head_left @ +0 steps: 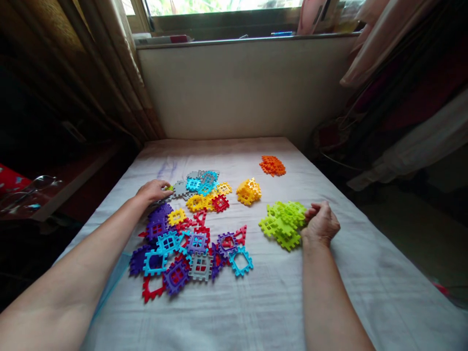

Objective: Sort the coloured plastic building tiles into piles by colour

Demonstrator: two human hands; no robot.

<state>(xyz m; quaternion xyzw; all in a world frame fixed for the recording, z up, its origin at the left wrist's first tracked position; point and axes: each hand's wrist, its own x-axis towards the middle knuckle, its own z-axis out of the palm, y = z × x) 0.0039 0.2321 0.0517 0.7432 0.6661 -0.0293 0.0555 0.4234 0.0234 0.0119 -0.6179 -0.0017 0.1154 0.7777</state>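
Observation:
My left hand (153, 191) reaches to the far left of a mixed heap, its fingertips closed on a small lime green interlocking tile (169, 188). Just beyond them lie grey tiles (180, 189) and light blue tiles (207, 183). Closer to me the heap holds purple tiles (159, 219), red tiles (151, 288) and more blue ones, loosely overlapping. On the right, my right hand (322, 224) rests with curled fingers against the edge of a lime green tile pile (284, 222). Whatever those fingers may hold is hidden.
A yellow tile pile (249, 191) sits near the middle, and an orange tile pile (272, 165) lies farther back. All rest on a pale cloth-covered surface (270, 307). A wall (241, 87) with a window ledge rises behind; curtains (120, 73) hang at left.

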